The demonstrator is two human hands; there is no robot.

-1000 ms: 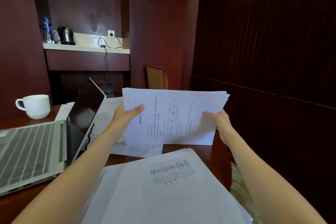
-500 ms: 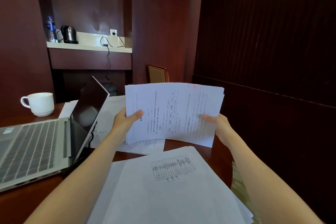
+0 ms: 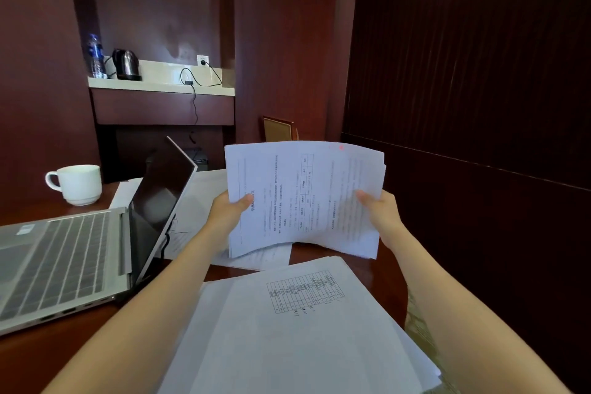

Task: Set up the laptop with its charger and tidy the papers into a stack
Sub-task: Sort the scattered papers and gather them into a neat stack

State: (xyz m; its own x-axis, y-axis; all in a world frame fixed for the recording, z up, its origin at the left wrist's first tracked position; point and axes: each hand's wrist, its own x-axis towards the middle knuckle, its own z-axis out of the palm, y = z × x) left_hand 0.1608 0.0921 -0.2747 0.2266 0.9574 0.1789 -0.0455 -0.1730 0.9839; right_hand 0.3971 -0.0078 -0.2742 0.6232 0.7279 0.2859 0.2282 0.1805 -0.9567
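**A:** Left hand (image 3: 228,213) and right hand (image 3: 380,213) pinch the sheaf of white printed paper sheets (image 3: 307,198) at its 9 and 3 o'clock edges, thumbs in front.

**B:** It's airborne, 12 o'clock of the flat white paper pile (image 3: 303,329). In 1 second the hands squeezed inward and it's bowing!

**A:** Squaring up, I'd say. The open silver laptop (image 3: 64,253) waits at 9 o'clock.

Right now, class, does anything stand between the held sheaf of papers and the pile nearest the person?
Nothing visible does. The left hand and right hand hold the sheaf above the table; between it and the pile lie only a flat loose sheet and bare wood.
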